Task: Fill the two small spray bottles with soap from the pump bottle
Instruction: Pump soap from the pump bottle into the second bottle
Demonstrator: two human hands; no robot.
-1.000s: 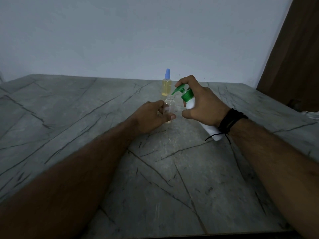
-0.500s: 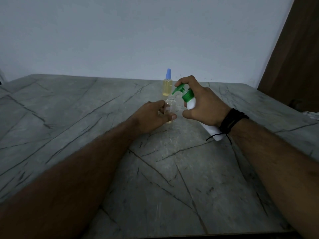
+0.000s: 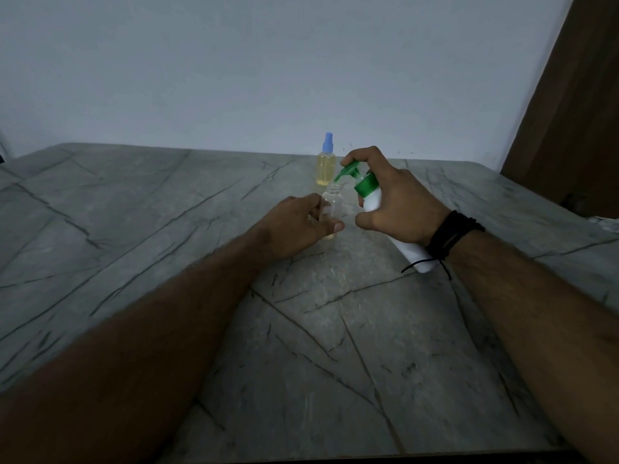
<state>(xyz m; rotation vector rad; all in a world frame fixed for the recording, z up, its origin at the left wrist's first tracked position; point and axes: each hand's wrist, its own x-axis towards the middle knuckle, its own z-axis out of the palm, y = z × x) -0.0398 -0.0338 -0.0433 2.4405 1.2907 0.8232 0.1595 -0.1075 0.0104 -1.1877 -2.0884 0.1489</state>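
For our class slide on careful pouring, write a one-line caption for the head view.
Left hand steadies an open clear bottle while right hand aims the pump bottle.

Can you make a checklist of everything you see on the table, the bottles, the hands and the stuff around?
Surface: grey marble-look table with dark veins.
Job's things: open clear spray bottle upright, a little yellow liquid at its bottom; capped spray bottle with blue top behind it, full of yellow liquid; white pump bottle with green pump, tilted, nozzle over the open bottle's mouth.
Clutter: nothing seen.
Hands: left hand holds the open bottle; right hand grips the pump bottle, finger on the pump; black wristband.
Cables: nothing seen.
Surroundings: plain pale wall; brown door at right.
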